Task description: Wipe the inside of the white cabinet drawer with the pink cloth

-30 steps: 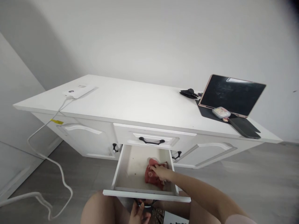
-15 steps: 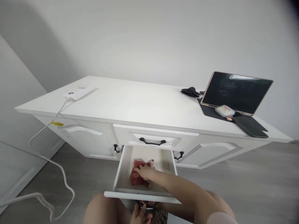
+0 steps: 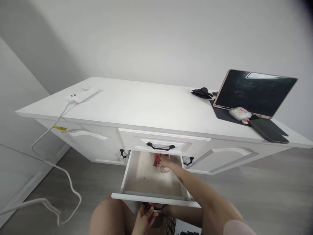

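Note:
My right hand (image 3: 165, 161) reaches into the open lower drawer (image 3: 137, 187), its fingers closed on a soft red cloth item (image 3: 156, 160) with a pale string or cord. Part of the cloth is hidden by the hand and by the drawer above. Below the drawer's front, my left hand (image 3: 144, 218) has its thumb and fingers around the black drawer handle (image 3: 160, 207). Small dark specks lie on the drawer's bare bottom.
A tablet (image 3: 255, 93) in a pink frame leans on the white cabinet top (image 3: 146, 104), with a clear case (image 3: 240, 113), a dark phone (image 3: 269, 131) and a black hair clip (image 3: 202, 93). At left, a white device (image 3: 83, 95) trails a white cable (image 3: 69, 178). The upper drawer (image 3: 132, 138) is closed.
My right hand has moved the red cloth from the drawer's front-left part toward its back. My left hand has shifted slightly up onto the handle. The view has moved a little.

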`<state>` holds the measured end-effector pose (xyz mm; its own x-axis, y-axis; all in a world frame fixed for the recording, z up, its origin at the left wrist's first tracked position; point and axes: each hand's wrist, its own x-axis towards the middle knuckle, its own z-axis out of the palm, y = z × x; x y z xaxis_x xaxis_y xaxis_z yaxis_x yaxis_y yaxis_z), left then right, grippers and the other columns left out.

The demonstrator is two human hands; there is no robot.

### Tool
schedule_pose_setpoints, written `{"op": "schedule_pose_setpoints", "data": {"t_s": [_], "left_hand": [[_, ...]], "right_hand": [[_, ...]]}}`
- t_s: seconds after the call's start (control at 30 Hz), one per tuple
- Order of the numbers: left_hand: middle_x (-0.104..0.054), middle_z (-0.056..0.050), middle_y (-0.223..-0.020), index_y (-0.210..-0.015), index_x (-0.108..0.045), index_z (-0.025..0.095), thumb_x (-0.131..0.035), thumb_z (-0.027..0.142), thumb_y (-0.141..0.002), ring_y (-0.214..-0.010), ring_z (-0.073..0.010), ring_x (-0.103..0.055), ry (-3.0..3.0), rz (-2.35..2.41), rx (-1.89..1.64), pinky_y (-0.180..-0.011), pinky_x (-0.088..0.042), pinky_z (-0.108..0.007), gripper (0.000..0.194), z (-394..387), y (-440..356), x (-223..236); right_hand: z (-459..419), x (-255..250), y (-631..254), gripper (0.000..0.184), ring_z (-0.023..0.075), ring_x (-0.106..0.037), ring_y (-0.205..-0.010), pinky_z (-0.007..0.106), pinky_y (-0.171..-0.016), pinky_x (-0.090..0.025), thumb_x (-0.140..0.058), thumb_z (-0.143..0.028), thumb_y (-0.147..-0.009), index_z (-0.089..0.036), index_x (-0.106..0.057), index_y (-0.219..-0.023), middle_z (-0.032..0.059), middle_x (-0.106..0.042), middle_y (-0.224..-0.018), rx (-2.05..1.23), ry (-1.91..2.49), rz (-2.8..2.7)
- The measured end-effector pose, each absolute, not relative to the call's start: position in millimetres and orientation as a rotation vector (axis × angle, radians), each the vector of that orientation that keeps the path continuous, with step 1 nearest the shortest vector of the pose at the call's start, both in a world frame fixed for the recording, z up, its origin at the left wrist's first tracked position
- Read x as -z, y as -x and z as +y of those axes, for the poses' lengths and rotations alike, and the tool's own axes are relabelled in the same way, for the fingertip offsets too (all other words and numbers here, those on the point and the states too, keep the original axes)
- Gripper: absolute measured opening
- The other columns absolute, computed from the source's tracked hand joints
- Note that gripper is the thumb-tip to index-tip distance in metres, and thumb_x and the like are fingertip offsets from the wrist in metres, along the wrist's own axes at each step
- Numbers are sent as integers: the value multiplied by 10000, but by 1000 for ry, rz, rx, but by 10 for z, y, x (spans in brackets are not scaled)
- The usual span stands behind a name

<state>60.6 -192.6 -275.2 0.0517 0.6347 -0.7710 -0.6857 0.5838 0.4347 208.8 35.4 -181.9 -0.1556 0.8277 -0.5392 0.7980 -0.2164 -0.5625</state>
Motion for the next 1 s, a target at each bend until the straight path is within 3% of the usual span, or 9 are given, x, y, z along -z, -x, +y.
{"op": "schedule_pose_setpoints", "data": {"t_s": [0.13,0.3,0.37,0.47,0.57,0.67,0.83,1.0], "left_hand": [[-726,1,-771,-771,-634,191,-930,313,-487,-581,-92,-670,-76,1098,-1035,-617,-538,-192,428,-1759,-588,2575],[-700,13,-717,-733,-620,181,-909,221,-536,-591,-103,-676,-118,1094,-1059,-632,-536,-201,352,-1414,-651,2382],[-679,22,-674,-719,-608,181,-877,174,-588,-596,-102,-676,-127,1094,-1068,-651,-533,-201,299,-1267,-683,2358],[-662,24,-645,-713,-590,186,-814,129,-668,-601,-102,-672,-143,1077,-1065,-696,-532,-220,236,-1083,-710,2350],[-672,22,-678,-710,-568,194,-792,121,-690,-609,-104,-670,-159,1064,-1045,-720,-522,-237,236,-976,-713,2351],[-689,12,-723,-713,-553,196,-795,133,-688,-645,-116,-684,-172,1060,-1023,-743,-507,-252,251,-944,-704,2352],[-658,37,-688,-715,-535,201,-821,170,-657,-660,-122,-682,-180,1065,-1016,-745,-478,-263,294,-961,-705,2368],[-625,51,-658,-734,-539,205,-858,226,-602,-653,-118,-661,-185,1066,-1044,-723,-457,-258,346,-986,-725,2391]], "right_hand": [[203,1489,-2262,229,183,-642,-759,330,-695,-547,-602,-246,-773,-160,-597,-985,65,-664,-855,-1756,1761,-1798],[-275,768,-2622,302,141,-594,-766,273,-695,-508,-660,-320,-745,-187,-569,-1000,9,-629,-898,-1967,1300,-1695],[-557,448,-2821,363,164,-594,-873,296,-792,-501,-653,-362,-798,-192,-579,-1110,25,-637,-968,-1830,1186,-1849],[-989,213,-3109,393,181,-595,-920,316,-831,-505,-523,-349,-906,-213,-556,-1274,68,-612,-1078,-1274,1352,-2095],[-1296,449,-3302,482,221,-581,-1100,367,-930,-501,-402,-248,-948,-282,-448,-1426,109,-556,-1229,-690,1550,-2171],[-1397,989,-3341,527,269,-520,-1214,420,-953,-506,-415,-158,-916,-323,-479,-1413,111,-565,-1226,-251,1712,-2191],[-1283,1551,-3105,569,284,-585,-1107,448,-903,-520,-511,-118,-868,-273,-484,-1415,134,-571,-1316,141,1938,-2183],[-1128,1469,-2769,517,247,-627,-1053,321,-777,-543,-521,-151,-889,-250,-506,-1397,115,-625,-1253,65,1986,-2241]]}}
